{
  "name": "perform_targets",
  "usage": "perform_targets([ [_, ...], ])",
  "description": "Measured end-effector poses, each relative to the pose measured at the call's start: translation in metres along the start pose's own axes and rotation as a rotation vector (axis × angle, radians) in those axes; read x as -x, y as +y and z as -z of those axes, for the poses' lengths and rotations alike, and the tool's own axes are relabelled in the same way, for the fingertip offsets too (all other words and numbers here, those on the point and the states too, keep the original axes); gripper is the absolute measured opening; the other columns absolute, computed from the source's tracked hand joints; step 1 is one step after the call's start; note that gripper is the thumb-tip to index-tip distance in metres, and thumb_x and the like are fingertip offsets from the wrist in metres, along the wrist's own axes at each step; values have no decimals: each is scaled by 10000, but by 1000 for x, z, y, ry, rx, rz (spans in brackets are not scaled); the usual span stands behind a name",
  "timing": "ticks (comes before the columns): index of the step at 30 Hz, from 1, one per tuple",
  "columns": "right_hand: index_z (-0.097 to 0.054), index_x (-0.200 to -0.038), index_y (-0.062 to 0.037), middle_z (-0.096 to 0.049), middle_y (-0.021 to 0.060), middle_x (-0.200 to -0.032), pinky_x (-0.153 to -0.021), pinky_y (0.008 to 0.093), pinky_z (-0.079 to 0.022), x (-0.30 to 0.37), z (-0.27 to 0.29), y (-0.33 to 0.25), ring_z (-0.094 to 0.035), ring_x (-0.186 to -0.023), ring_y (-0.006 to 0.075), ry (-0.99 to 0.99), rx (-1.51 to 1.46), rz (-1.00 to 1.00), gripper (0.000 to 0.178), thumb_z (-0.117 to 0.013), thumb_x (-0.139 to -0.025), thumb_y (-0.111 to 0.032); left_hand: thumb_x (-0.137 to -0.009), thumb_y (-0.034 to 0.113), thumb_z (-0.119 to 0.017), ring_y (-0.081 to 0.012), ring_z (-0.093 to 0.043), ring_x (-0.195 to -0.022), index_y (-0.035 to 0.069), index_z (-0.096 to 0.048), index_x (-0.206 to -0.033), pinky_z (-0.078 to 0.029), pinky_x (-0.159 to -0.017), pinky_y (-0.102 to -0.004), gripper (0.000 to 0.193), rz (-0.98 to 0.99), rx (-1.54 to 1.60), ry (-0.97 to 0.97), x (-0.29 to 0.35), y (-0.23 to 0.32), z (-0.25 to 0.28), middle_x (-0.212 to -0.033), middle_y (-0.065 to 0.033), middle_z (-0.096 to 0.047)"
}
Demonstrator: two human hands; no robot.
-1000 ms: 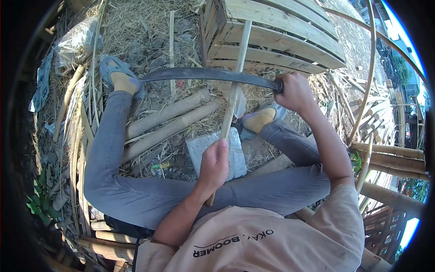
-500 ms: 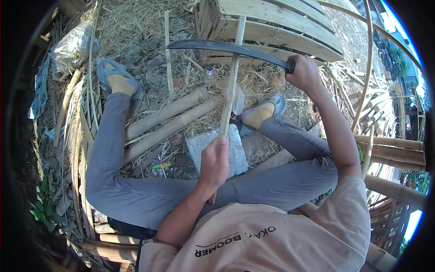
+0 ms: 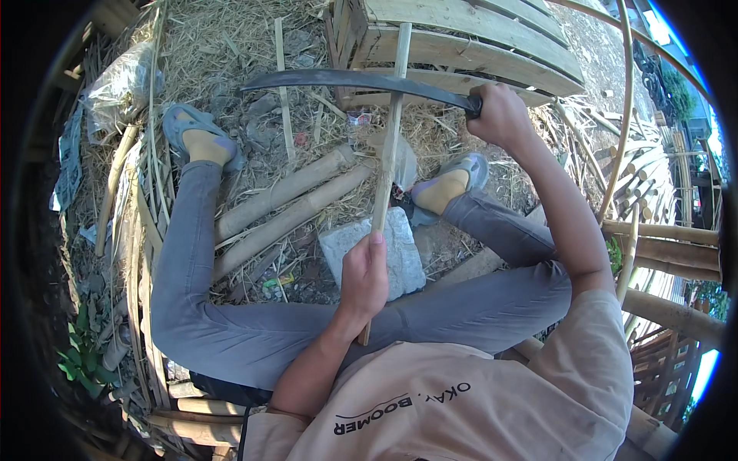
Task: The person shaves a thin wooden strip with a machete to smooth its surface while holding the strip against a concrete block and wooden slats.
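My left hand (image 3: 364, 275) is closed round the lower part of a pale split-bamboo strip (image 3: 390, 146), thumb lying along it. The strip slants up and away from my lap, its far end in front of a wooden crate. In my right hand (image 3: 501, 117) is the handle of a machete (image 3: 346, 79), fingers wrapped round it. Its long, dark, curved blade points left and lies across the upper part of the strip. Whether the edge bites into the strip I cannot tell. Under the strip, between my legs, sits a pale stone block (image 3: 400, 253).
A slatted wooden crate (image 3: 469, 54) stands at the far side. Two bamboo poles (image 3: 292, 192) lie on the straw-strewn ground left of the block, with a thin strip (image 3: 284, 92) beyond. A clear plastic bag (image 3: 123, 92) is at the far left; cut bamboo (image 3: 642, 165) is piled at right.
My right hand has moved left and slightly nearer, sliding the machete's blade leftward across the strip. My left hand keeps its grip in nearly the same place.
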State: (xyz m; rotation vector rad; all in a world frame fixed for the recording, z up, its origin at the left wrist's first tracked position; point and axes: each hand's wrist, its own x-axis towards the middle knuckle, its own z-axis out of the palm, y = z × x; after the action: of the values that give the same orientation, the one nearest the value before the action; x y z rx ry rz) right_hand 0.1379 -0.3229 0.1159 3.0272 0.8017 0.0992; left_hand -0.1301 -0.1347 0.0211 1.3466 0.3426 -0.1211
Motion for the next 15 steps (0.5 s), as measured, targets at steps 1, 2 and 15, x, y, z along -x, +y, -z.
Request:
perform_targets([
  [1, -745, -866, -52, -683, 209, -762, -746, 479, -561, -4, 3, 5, -679, -747, 408, 43, -28, -78, 267, -686, -634, -168, -1097, 363, -366, -29, -323, -463, 113, -425, -775, -270, -419, -228, 412, -30, -38, 7, -1, -2, 1, -565, 64, -350],
  [2, -751, -863, -56, -686, 210, -762, -746, 479, -561, -5, 7, 10, -680, -754, 408, -20, 10, -98, 249, -674, -650, -161, -1097, 363, -366, -29, -323, -463, 113, -425, -775, -270, -419, -228, 412, -34, -40, 10, -1, -3, 2, -565, 64, -350],
  [15, -731, -869, -53, -692, 216, -797, -749, 484, -560, -5, 8, 1, -684, -773, 402, 39, -1, -89, 250, -693, -652, -170, -1096, 378, -365, -29, -294, -411, 127, -392, -764, -231, -361, -228, 417, 93, 147, -58, 1, 9, 2, -545, 69, -324],
])
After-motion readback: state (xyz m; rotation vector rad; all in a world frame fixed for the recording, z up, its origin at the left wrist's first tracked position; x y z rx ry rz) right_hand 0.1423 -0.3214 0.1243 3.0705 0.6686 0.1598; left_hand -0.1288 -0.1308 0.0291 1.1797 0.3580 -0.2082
